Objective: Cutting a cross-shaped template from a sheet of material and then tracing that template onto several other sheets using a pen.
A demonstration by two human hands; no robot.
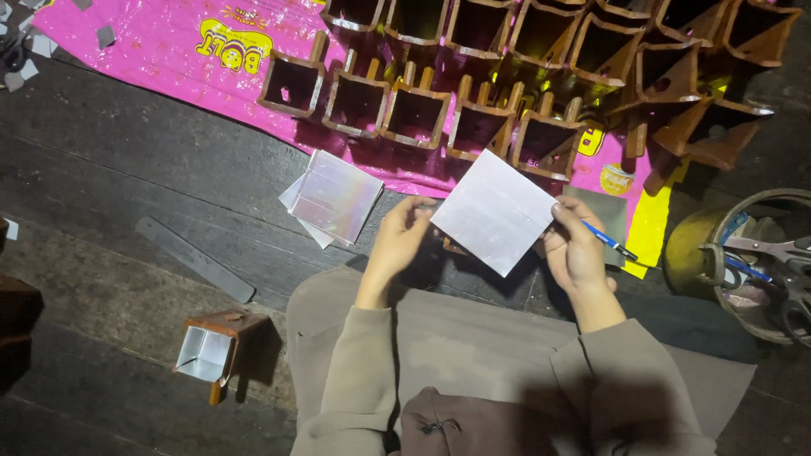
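Head view: I see both hands pinching a silver sheet [495, 212] mid-frame, left hand [399, 241] on its left edge, right hand [577, 251] also gripping a blue pen [610, 241]. With that pen crowding the right grip, the sheet could slip or crease.

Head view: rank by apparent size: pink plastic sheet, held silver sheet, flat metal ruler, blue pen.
1. pink plastic sheet, largest by far.
2. silver sheet, held by the left hand and right hand.
3. metal ruler: long but narrow, less area.
4. blue pen, smallest, partly hidden in the right hand.
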